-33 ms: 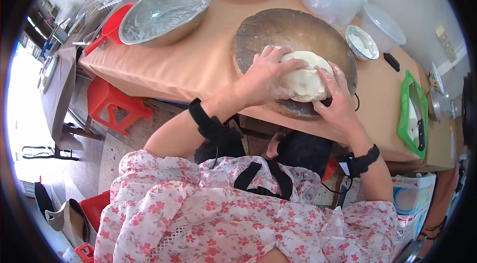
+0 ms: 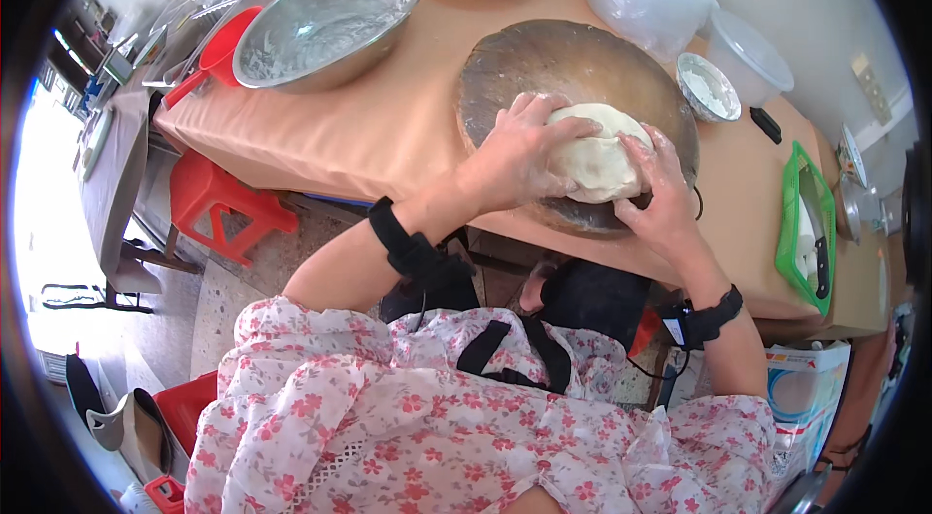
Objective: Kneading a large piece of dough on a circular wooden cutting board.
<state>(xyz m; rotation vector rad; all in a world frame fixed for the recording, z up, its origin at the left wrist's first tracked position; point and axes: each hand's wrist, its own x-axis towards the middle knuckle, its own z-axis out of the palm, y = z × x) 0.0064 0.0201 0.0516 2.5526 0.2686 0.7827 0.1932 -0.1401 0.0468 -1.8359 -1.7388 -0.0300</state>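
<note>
Both your hands, left (image 2: 519, 160) and right (image 2: 660, 198), curl their fingers around the dough (image 2: 597, 160). The steel bowl (image 2: 330, 24) holds flour residue; the small bowl (image 2: 707, 87) holds flour.

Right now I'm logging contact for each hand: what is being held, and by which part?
The dough lump on the round wooden board: left hand cups its left side, right hand its right side.

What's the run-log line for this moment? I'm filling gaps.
left hand: on dough | right hand: on dough | dough: on round board | steel bowl: left of board
</note>
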